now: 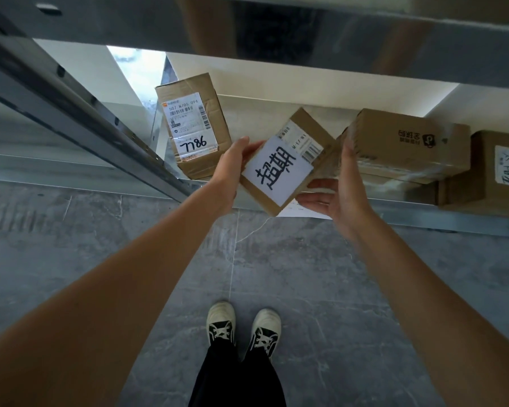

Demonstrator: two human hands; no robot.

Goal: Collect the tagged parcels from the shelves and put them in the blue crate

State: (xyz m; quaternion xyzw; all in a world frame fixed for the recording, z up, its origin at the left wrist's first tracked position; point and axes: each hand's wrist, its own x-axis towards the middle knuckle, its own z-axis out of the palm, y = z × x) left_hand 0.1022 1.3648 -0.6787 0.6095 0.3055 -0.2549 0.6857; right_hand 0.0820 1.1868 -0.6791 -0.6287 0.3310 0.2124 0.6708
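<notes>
Held between both hands at the shelf [247, 113] edge: a small parcel [288, 160], tilted, one corner toward the camera, big white tag [276, 168] with black handwritten characters facing up. Probably turned that way to read the tag and confirm the pick. Left hand [229, 171] on the parcel's left edge, fingers [241, 145] curled over the upper-left side, thumb hidden. Right hand [335, 192] cupped under and beside the lower right corner, fingers [315, 198] loosely bent, supporting from below; thumb raised along the right side, close to the next box [409, 145]. Lifted clear of the shelf, by the look of it, half over the floor [130, 230].

Blue crate: not in view, so carrying is judged yet to come.

On the shelf, left of the hands: a carton [193, 127] with a printed shipping label and a handwritten number, lying flat, label up. To the right: the printed brown box stacked on something wrapped in clear film, and at the far right edge another box [494, 168] with a white handwritten tag, possibly the next candidate.

Metal racking, pale shelf board, a grey upright [71, 98] slanting down the left, another shelf level blurred overhead. Grey marbled floor tiles below. Black trousers and black-and-white sneakers [244, 330] standing square to the rack.
</notes>
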